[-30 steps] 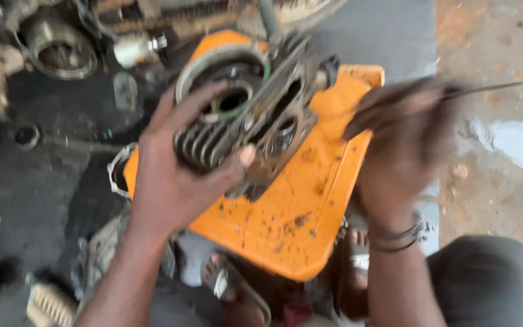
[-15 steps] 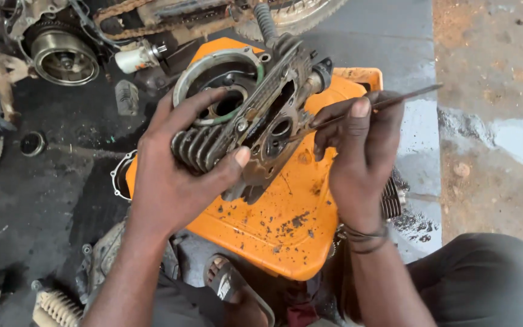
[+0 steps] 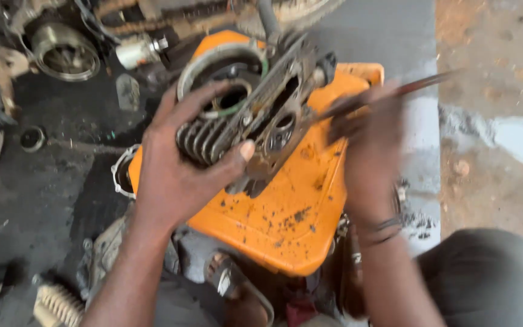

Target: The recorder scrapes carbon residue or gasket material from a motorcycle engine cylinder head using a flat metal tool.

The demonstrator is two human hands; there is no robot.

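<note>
Here, the left hand has its grip closed on a finned metal engine cylinder head, fingers wrapped over the top and the thumb pressed across the cooling fins, so the part is held tilted above an orange plastic tray speckled with dark grit. The right hand, blurred by motion, has its grip wrapped around a thin dark rod-like tool, whose near end meets the right edge of the cylinder head; the far end points up and to the right. Bands sit on the right wrist. The tray lies on a dark, oily floor. At upper left, a round metal engine part rests well apart from the hands, and a small black ring lies on the floor to the left
</note>
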